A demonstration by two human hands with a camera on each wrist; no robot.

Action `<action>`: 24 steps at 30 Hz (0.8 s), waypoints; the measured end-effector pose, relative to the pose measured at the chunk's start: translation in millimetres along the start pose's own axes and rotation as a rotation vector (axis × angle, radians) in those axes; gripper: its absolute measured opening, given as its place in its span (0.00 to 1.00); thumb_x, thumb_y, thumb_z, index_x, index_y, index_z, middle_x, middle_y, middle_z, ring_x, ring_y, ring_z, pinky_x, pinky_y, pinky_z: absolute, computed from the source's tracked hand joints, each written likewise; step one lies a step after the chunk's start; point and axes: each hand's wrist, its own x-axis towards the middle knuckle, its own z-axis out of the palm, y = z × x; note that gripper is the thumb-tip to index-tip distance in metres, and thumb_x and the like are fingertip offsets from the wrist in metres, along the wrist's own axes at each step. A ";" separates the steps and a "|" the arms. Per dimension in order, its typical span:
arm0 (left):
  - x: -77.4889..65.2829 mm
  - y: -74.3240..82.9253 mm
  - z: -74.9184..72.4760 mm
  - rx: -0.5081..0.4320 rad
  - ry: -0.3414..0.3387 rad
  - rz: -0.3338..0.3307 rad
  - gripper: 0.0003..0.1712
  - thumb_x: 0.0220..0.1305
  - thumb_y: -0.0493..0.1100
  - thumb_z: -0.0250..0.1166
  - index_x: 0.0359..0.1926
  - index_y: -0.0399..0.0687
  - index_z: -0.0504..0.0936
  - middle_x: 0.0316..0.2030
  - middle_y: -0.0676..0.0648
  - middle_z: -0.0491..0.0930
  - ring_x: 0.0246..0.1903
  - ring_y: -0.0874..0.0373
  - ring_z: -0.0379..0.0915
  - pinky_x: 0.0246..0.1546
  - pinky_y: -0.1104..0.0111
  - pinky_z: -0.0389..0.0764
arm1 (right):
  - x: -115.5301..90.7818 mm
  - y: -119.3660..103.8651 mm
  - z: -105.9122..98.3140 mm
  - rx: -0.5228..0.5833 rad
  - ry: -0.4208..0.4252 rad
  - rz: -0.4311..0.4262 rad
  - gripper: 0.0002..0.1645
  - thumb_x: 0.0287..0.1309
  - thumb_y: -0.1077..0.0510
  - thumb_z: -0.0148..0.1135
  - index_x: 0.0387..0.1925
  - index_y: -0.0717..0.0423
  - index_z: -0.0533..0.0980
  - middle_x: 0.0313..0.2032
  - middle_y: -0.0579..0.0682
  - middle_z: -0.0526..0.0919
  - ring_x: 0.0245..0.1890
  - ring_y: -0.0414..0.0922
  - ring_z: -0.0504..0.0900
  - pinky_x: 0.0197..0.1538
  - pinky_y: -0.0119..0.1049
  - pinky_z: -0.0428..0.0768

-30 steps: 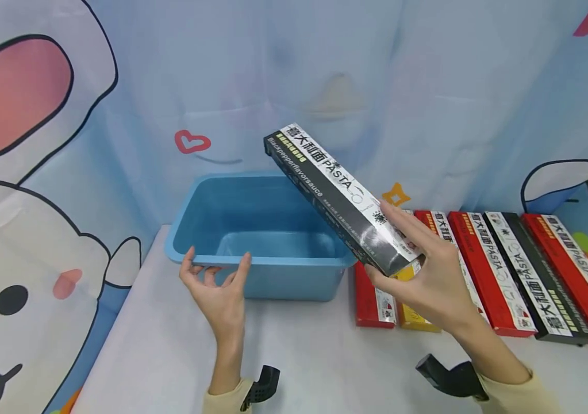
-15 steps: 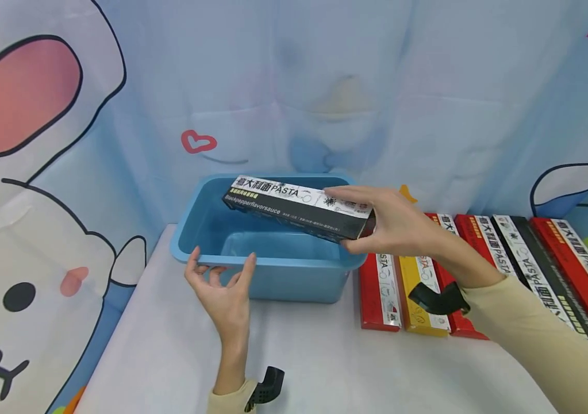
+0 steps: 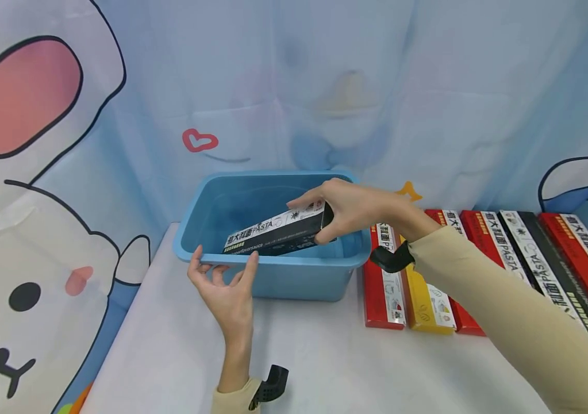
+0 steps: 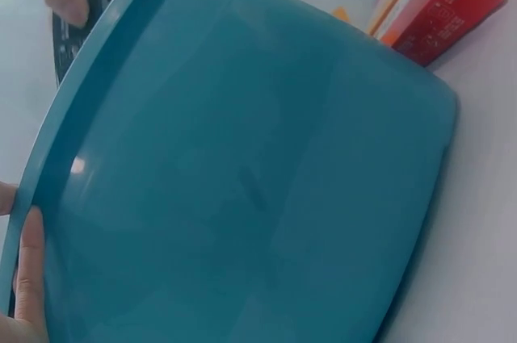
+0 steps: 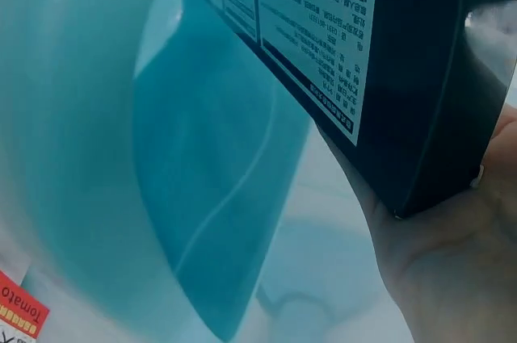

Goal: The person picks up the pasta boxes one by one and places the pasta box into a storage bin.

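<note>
My right hand [image 3: 352,206] grips the near right end of a black-and-white pasta box [image 3: 278,231], thumb on one side and fingers on the other. The box slants down to the left, its far end inside a blue plastic bin [image 3: 294,282]. In the right wrist view the dark box [image 5: 420,77] shows its printed back label close to the palm. My left hand [image 3: 229,293] holds the bin's front rim, with fingertips over the edge and other fingers below it. In the left wrist view those fingers [image 4: 31,270] press against the bin's outer wall [image 4: 242,165].
Right of the bin, several more pasta boxes lie in a row: a red box [image 3: 384,287], a yellow box [image 3: 425,305], further red ones and a black box [image 3: 557,276]. My right sleeve passes over part of the row. A printed curtain [image 3: 273,75] hangs behind the bin.
My right hand has carried the black pasta box left and down, from above the bin's right side into the bin, turning its far end downward. My left hand has stayed at the rim.
</note>
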 end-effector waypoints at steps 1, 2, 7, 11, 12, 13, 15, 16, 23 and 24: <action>-0.2 0.2 0.1 -0.001 0.001 0.001 0.56 0.55 0.25 0.77 0.77 0.40 0.53 0.50 0.44 0.59 0.42 0.52 0.70 0.36 0.71 0.87 | 2.8 0.0 0.8 0.000 -0.014 0.009 0.40 0.53 0.59 0.70 0.70 0.61 0.74 0.61 0.53 0.84 0.51 0.49 0.79 0.35 0.40 0.79; -0.5 0.4 0.2 -0.002 0.002 0.001 0.56 0.55 0.25 0.77 0.77 0.40 0.53 0.50 0.44 0.59 0.42 0.52 0.70 0.35 0.71 0.87 | 5.0 0.3 1.9 -0.001 -0.028 0.022 0.40 0.53 0.59 0.69 0.70 0.61 0.74 0.56 0.52 0.87 0.47 0.48 0.80 0.32 0.38 0.76; -2.9 0.9 0.5 0.002 0.000 -0.002 0.56 0.54 0.25 0.77 0.76 0.40 0.53 0.51 0.44 0.60 0.43 0.51 0.70 0.36 0.71 0.88 | 10.7 3.6 5.9 0.009 -0.079 0.051 0.41 0.52 0.58 0.71 0.69 0.64 0.75 0.35 0.47 0.90 0.29 0.43 0.78 0.28 0.35 0.72; -2.7 1.8 -0.8 0.002 -0.001 0.011 0.56 0.54 0.25 0.77 0.77 0.39 0.53 0.52 0.43 0.60 0.43 0.51 0.70 0.36 0.71 0.88 | 14.2 4.9 4.8 0.003 -0.105 0.049 0.40 0.52 0.59 0.70 0.69 0.64 0.75 0.36 0.47 0.90 0.28 0.43 0.78 0.29 0.34 0.73; -2.3 2.1 -1.1 0.002 -0.001 0.016 0.56 0.54 0.25 0.77 0.77 0.39 0.53 0.52 0.43 0.60 0.43 0.51 0.70 0.35 0.72 0.88 | 16.0 4.7 3.8 -0.003 -0.109 0.041 0.40 0.52 0.59 0.70 0.68 0.64 0.75 0.41 0.49 0.90 0.30 0.43 0.79 0.30 0.35 0.74; -2.0 2.3 -1.5 0.002 0.000 0.021 0.56 0.54 0.24 0.77 0.77 0.38 0.52 0.52 0.43 0.60 0.43 0.51 0.70 0.35 0.72 0.88 | 18.2 3.8 2.4 -0.004 -0.115 0.029 0.39 0.52 0.59 0.70 0.68 0.65 0.75 0.46 0.51 0.90 0.32 0.44 0.81 0.31 0.35 0.75; -1.3 2.7 -2.1 0.000 0.003 0.030 0.56 0.54 0.24 0.76 0.77 0.37 0.52 0.51 0.43 0.60 0.43 0.51 0.70 0.35 0.72 0.87 | 23.8 0.9 -1.2 -0.014 -0.132 0.007 0.39 0.53 0.59 0.70 0.68 0.65 0.75 0.53 0.55 0.88 0.39 0.47 0.83 0.30 0.35 0.73; -1.1 2.8 -2.3 0.001 0.005 0.032 0.55 0.54 0.24 0.76 0.76 0.37 0.53 0.51 0.43 0.60 0.43 0.51 0.70 0.35 0.72 0.87 | 26.9 -0.6 -3.1 -0.014 -0.142 -0.004 0.39 0.53 0.60 0.70 0.68 0.65 0.75 0.55 0.57 0.87 0.38 0.50 0.83 0.29 0.35 0.71; -3.3 1.4 -1.5 0.015 0.009 0.018 0.55 0.54 0.25 0.77 0.76 0.40 0.54 0.51 0.44 0.60 0.42 0.52 0.70 0.35 0.72 0.87 | 44.8 -4.3 -4.8 0.034 -0.202 0.000 0.38 0.53 0.60 0.68 0.68 0.63 0.76 0.53 0.54 0.88 0.33 0.46 0.81 0.28 0.35 0.68; -3.9 1.1 -1.2 0.014 0.007 0.016 0.55 0.54 0.25 0.77 0.76 0.39 0.54 0.51 0.44 0.60 0.42 0.52 0.70 0.34 0.72 0.87 | 46.2 -3.4 -3.5 0.043 -0.206 0.002 0.38 0.53 0.59 0.68 0.68 0.63 0.76 0.52 0.53 0.88 0.34 0.44 0.81 0.28 0.35 0.69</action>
